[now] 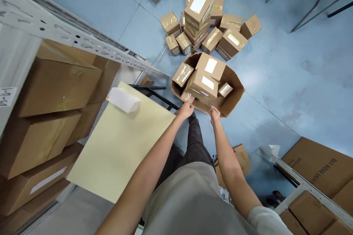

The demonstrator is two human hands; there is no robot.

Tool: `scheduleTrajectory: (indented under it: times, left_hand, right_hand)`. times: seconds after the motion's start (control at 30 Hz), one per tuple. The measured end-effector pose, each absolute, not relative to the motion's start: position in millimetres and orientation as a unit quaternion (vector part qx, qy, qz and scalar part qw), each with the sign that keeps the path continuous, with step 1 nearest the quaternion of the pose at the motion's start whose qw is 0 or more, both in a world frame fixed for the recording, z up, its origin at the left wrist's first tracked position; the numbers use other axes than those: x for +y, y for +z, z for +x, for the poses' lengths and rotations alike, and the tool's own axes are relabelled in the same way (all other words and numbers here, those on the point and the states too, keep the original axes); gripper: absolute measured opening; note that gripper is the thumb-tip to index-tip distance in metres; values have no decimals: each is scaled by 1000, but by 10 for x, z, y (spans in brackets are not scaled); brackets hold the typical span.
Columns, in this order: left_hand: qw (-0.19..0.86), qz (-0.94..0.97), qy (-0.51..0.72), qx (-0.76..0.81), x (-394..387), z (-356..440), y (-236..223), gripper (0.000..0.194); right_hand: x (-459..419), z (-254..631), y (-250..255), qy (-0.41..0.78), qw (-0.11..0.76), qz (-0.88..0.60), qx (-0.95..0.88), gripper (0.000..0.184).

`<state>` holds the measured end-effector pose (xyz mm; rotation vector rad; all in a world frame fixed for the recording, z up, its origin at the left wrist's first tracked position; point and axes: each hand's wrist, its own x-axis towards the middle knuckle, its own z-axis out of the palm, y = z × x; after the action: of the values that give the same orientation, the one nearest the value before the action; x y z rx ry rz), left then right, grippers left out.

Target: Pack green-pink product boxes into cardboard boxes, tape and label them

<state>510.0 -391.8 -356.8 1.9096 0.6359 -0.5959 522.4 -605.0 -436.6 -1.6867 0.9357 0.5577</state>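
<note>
I look straight down at a large open cardboard carton (234, 95) on the blue floor, with several small taped boxes inside. Both my arms reach down to its near rim. My left hand (185, 110) closes on the rim at the near left corner, just below a small taped box (188, 97). My right hand (214, 114) grips the near edge a little to the right. The biggest box inside (202, 84) carries a white label.
A heap of small taped boxes (204, 22) lies on the floor beyond the carton. A metal rack with big brown cartons (52, 84) stands at my left, a pale yellow tabletop (121, 143) with a white packet (123, 100) beside it. More cartons (317, 165) sit at the right.
</note>
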Motion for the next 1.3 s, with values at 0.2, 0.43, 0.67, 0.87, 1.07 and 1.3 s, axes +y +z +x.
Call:
scheduleTrajectory:
  times: [0.2,0.43,0.67,0.87,1.07,1.3]
  left_hand:
    - [600,711,-226,289,-4190,4034,-2965,25]
    - [695,603,-5,391,-3793,2687,-2367,38]
    - [636,480,325,509,-3707,779,-1692,41]
    - [533,298,508,607,-4407,-1069,-1481,42]
    - [415,175,619,643,-5297,-2472,-1389,38]
    - [268,2,691,671,-6021,-3477,-1363,42]
  right_hand:
    - [-6026,4987,-3741,301,562,-702,316,45]
    - [-5541,4868,-2706,375,578,-719,89,59]
    - [-4188,3888,-1654,445,505,-687,-274,57]
    - [-3401,1843,-1013,545,383,-563,-490,47]
    - [-3551,-293,-935,627,237,-433,-603,43]
    - [-3708,-1916,-1041,681,76,-318,-655,49]
